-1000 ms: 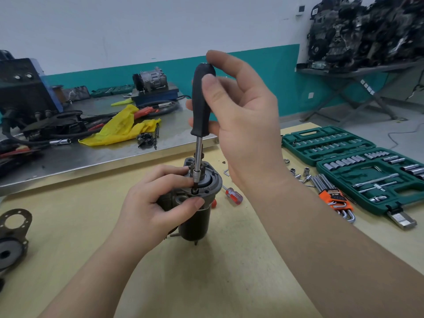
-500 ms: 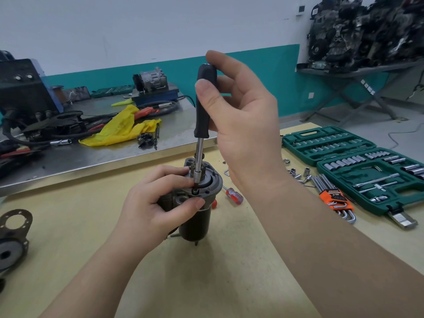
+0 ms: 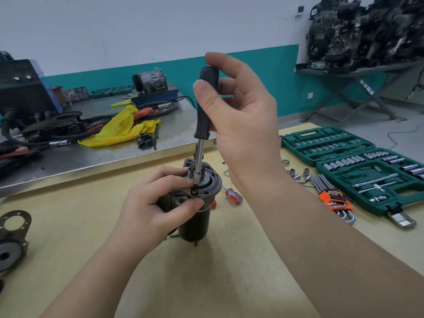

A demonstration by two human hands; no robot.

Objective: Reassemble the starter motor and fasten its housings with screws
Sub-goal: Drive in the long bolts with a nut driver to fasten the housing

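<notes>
- On the yellowish workbench (image 3: 229, 283), dead center, the starter motor (image 3: 197, 216) stands upright on its end, grey end housing (image 3: 210, 183) facing up.
- Left hand (image 3: 156, 203) is wrapped around the upper part of the motor, thumb across the front, fingertips curled onto the housing rim right by the driver tip.
- Right hand (image 3: 243, 125) holds the black-handled nut driver (image 3: 203, 125) pretty much vertical, thumb and fingers pinching the handle up high. Its socket end sits on a screw (image 3: 194, 192) at the near edge of the housing.
- Just right of the motor: a small red-handled screwdriver (image 3: 232, 195) lying flat.
- Further right of the motor: loose sockets (image 3: 296, 174), an orange hex key set (image 3: 333, 198), then the open green socket set case (image 3: 367, 177).
- Far left of the motor, at the bench edge, another housing piece (image 3: 12, 235) just sitting there.
- Behind the motor, a steel table (image 3: 91, 157) with a yellow rag (image 3: 121, 129) and cables.
</notes>
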